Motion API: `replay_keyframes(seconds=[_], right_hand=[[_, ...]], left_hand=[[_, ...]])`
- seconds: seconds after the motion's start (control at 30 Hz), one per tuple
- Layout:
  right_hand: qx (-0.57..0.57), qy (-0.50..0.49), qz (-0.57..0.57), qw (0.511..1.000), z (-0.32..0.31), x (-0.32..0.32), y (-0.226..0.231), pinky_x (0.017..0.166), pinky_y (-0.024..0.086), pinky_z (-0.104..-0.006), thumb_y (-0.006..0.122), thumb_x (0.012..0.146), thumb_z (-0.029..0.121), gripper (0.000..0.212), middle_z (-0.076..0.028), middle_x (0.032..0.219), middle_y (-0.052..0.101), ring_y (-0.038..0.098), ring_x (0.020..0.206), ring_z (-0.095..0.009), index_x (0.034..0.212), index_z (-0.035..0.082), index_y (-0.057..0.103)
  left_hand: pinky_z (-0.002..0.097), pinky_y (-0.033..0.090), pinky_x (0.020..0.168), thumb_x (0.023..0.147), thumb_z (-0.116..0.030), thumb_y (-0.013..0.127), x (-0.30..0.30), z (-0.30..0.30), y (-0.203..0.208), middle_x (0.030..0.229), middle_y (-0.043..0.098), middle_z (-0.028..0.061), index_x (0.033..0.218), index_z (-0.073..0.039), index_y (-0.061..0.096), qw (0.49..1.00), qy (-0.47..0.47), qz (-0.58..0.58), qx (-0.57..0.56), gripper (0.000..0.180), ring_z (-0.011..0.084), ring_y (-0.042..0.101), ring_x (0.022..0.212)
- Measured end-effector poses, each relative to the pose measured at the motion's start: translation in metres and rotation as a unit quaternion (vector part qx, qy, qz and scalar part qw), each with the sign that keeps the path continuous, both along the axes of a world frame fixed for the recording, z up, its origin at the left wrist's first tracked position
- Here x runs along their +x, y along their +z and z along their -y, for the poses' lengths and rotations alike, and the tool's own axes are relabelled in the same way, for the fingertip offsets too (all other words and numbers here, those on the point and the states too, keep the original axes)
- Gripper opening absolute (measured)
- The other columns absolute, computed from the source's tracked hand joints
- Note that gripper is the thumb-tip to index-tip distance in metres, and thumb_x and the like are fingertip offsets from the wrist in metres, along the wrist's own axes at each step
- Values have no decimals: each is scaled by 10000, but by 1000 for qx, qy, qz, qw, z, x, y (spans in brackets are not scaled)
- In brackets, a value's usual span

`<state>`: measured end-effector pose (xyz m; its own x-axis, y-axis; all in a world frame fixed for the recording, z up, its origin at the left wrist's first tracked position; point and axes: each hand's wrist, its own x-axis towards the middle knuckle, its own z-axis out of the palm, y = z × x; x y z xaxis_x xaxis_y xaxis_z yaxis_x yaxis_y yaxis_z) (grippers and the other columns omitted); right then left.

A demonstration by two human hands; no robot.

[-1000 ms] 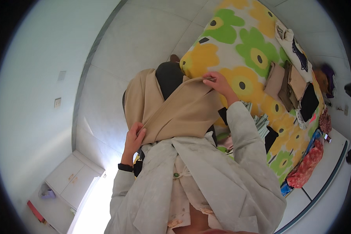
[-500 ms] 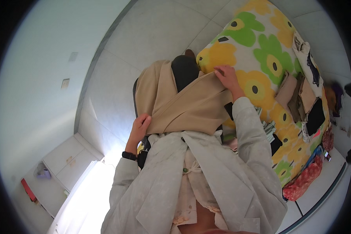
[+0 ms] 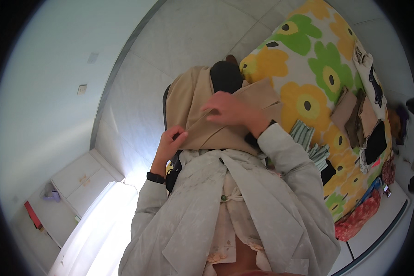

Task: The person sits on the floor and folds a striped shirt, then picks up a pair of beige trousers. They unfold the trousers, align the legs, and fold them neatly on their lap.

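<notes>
Cabinet (image 3: 85,181) far left, beside glare (image 3: 101,230) washing out detail. Left hand (image 3: 169,143) curled at near-left corner of tan cloth (image 3: 181,99); cannot tell whether it pinches. Tan cloth lies over dark-clad legs (image 3: 226,76); long axis of its folded band (image 3: 206,139) slants from left hand up rightward, far end pointing to bed (image 3: 262,62). Right hand (image 3: 232,110) above band, fingers bent, hiding part of it; grip cannot be told. Striped cloth (image 3: 302,133) on bed, folded clothes (image 3: 354,119) farther right; purple thing (image 3: 403,122) at rim hard to make out.
</notes>
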<state>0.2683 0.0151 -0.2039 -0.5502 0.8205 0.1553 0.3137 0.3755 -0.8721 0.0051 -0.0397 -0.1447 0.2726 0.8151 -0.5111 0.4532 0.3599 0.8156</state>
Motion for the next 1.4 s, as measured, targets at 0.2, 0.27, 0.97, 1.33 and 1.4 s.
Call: replay_keyframes(seconds=[0.2,0.27,0.97,1.33,1.4], right_hand=[[33,67,67,995,-1,-21,9,738,442,-412,685,700,306,223,-70,809,629,582,831,-294,837,134,656],[10,63,66,996,0,-18,11,726,441,-413,673,705,297,196,-79,763,625,589,792,-297,807,131,653],[-70,-36,131,988,1,50,-10,1022,322,-507,609,730,222,134,-12,762,637,611,830,-223,833,171,678],[-133,-90,97,982,-17,93,-3,726,453,-358,624,716,176,137,-65,713,640,598,698,-212,800,77,667],[-156,-86,64,982,-18,99,-4,648,461,-325,655,731,205,155,-71,697,637,594,659,-204,797,65,667]], left_hand=[[211,311,552,912,-155,594,5,0,5,667,437,-69,780,-29,542,998,46,26,36,190,30,372,631],[211,309,552,906,-151,603,8,0,4,665,435,-68,778,-33,542,997,57,35,35,184,29,369,629],[212,315,548,864,-152,660,17,-3,10,656,437,-64,757,-40,523,996,56,4,68,207,37,371,622],[199,315,576,906,-177,618,13,-4,-4,682,429,-88,753,-69,508,989,134,61,-12,217,25,366,650],[196,320,583,909,-174,615,13,-4,-6,690,442,-88,752,-69,512,986,145,79,-33,215,22,376,656]])
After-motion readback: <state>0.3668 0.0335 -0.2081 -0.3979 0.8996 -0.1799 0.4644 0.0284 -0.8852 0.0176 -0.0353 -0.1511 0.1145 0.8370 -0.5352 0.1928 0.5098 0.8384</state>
